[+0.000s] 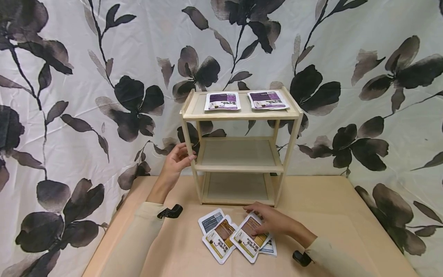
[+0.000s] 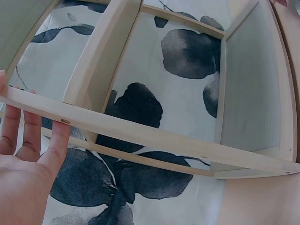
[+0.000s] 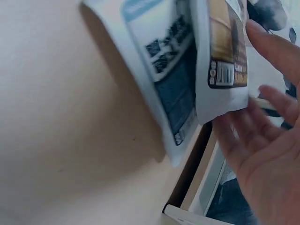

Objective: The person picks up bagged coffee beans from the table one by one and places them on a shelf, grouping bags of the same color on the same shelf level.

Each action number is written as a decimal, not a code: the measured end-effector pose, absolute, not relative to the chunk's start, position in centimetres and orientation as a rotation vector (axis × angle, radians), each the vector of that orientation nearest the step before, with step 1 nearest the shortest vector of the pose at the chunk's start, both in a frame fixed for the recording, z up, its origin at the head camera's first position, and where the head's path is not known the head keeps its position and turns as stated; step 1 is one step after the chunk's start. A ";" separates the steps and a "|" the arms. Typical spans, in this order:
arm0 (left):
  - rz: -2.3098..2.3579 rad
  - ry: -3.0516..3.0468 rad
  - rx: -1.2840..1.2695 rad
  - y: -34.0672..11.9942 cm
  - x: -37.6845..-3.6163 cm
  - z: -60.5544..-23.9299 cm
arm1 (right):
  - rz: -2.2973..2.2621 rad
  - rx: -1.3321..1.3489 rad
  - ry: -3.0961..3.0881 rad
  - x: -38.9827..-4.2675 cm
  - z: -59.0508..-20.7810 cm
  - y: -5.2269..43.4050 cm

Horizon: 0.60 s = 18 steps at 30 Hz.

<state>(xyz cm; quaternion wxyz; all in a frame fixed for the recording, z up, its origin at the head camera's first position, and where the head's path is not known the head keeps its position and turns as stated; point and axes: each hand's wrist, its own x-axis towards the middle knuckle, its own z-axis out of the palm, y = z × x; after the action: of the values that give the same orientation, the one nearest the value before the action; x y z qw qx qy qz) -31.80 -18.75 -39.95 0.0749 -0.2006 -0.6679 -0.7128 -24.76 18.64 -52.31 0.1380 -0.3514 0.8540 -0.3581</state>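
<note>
My left hand [image 1: 172, 165] holds the front left post of a small pale wooden three-tier shelf [image 1: 238, 168]. In the left wrist view its fingers [image 2: 32, 133] pass behind the post. On the table in front of the shelf, my right hand [image 1: 273, 221] grips the upper edge of a brown-and-white packet [image 1: 246, 241], thumb on its printed face. Under that packet lies a blue-and-white packet [image 1: 270, 248], largely hidden. Just left, a second brown-and-white packet [image 1: 219, 242] overlaps another blue-and-white packet [image 1: 211, 221].
Two purple-and-white packets [image 1: 222, 101] lie side by side on the shelf's top tier. The shelf stands near the back edge of a light tan table [image 1: 318, 207]. Behind it hangs a white cloth [image 1: 242, 69] with dark flowers.
</note>
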 end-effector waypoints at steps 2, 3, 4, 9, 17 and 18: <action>-2.139 -1.999 -0.604 -18.8 -31.9 -40.0 | -0.962 -1.007 2.552 -24.3 -52.6 18.7; -2.141 -1.996 -0.606 -18.8 -31.9 -40.1 | -0.923 -1.001 2.597 -24.0 -52.7 18.7; -2.140 -1.996 -0.609 -18.8 -31.9 -40.1 | -0.884 -0.990 2.643 -23.8 -52.7 18.7; -2.143 -1.994 -0.624 -18.8 -31.9 -40.1 | -0.691 -0.880 2.851 -22.6 -52.8 18.8; -2.128 -2.008 -0.616 -18.8 -31.9 -40.1 | -0.883 -1.039 2.761 -22.5 -53.2 18.8; -2.125 -2.012 -0.616 -18.8 -31.9 -40.1 | -0.928 -1.048 2.724 -22.5 -53.2 18.8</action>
<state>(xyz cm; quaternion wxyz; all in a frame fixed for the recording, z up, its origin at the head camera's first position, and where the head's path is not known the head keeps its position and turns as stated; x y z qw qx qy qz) -31.90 -18.83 -40.09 0.0757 -0.2055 -0.6708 -0.7085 -22.50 18.82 -53.19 0.0394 -0.3420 0.8887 -0.3027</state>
